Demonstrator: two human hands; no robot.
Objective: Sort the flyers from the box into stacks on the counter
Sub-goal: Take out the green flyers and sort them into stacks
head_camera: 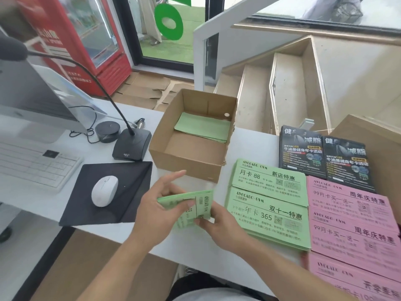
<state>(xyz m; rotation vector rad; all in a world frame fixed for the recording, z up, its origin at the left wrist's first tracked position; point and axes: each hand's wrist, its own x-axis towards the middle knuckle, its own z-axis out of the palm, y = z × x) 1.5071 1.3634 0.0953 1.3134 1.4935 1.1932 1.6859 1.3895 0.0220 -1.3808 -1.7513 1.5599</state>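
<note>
Green flyers (191, 205) sat pinched between the left hand (160, 209) and right hand (217, 224), above the surface (195, 253). Best to read the top sheet, square the bundle, then match it to the "88" stack (269, 181), not the "365" stack (271, 216). More flyers waited in the box (186, 157).

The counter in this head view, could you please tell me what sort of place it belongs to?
Probably a gym's front desk. The green flyers stacked on the white counter read "Avocado Gym", the black flyers advertise fitness cards, and a gooseneck desk microphone stands by a keyboard.
</note>
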